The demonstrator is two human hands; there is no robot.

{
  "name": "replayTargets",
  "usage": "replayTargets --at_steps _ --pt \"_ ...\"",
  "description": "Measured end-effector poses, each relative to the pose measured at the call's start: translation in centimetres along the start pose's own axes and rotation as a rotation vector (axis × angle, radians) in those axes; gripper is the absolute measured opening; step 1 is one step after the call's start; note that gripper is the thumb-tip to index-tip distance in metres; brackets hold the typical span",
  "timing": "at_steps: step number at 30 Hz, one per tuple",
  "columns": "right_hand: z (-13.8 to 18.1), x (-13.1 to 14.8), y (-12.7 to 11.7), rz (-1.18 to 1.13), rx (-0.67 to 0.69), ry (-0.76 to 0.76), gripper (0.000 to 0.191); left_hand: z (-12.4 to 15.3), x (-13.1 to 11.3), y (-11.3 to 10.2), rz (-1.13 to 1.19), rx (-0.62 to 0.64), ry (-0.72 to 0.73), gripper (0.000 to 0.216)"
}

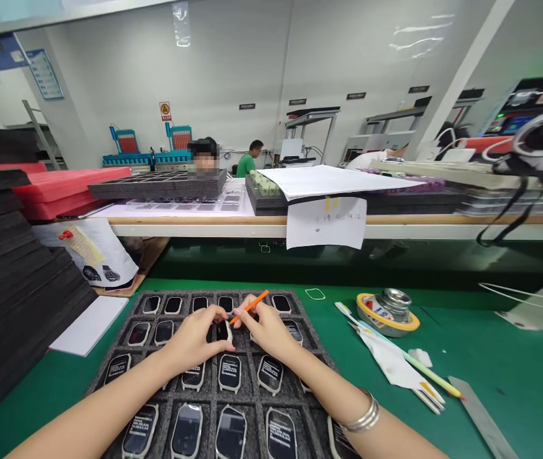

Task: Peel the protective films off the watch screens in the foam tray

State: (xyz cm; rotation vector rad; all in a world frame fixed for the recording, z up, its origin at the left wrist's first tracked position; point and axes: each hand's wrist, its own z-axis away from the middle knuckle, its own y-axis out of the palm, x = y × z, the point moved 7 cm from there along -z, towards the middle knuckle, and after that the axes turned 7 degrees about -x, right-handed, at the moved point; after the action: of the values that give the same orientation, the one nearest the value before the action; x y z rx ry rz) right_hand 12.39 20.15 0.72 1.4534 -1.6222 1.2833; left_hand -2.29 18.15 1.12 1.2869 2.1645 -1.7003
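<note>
Between thumb and fingers, my left hand (200, 336) grips a smartwatch case (224, 332) tilted over the foam tray. An orange pen-like stick (251, 308) is pinched in my right hand (268, 328), its lower end at the edge of that watch case. Below both hands lies the dark grey foam tray (211, 414), its compartments holding several more watch cases, such as one with lit text on its screen (230, 373). My forearms cover some of the compartments.
On the green mat at right lie a yellow tape roll (412, 320) with a metal-capped jar, a white wipe (386, 357), a brush and a steel ruler (479, 414). Black foam sheets (22, 306) are stacked at left. A shelf (214, 229) crosses behind; two people sit beyond it.
</note>
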Motion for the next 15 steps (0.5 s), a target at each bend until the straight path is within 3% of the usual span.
replayTargets --at_steps 3,6,11,15 --pt "0.1 0.6 -0.4 -0.008 -0.002 0.0 0.023 0.0 0.0 -0.1 -0.024 -0.004 0.014 0.038" --pt "0.8 1.2 -2.4 -0.002 -0.057 0.001 0.02 0.1 -0.1 -0.2 -0.04 0.004 0.037 0.038" --pt "2.4 -0.6 -8.1 0.006 -0.316 0.055 0.024 -0.6 -2.2 0.0 -0.092 0.059 0.139 0.025" --pt "3.1 -2.4 -9.8 -0.001 -0.44 0.077 0.028 -2.1 -5.2 1.7 -0.114 0.14 0.282 0.022"
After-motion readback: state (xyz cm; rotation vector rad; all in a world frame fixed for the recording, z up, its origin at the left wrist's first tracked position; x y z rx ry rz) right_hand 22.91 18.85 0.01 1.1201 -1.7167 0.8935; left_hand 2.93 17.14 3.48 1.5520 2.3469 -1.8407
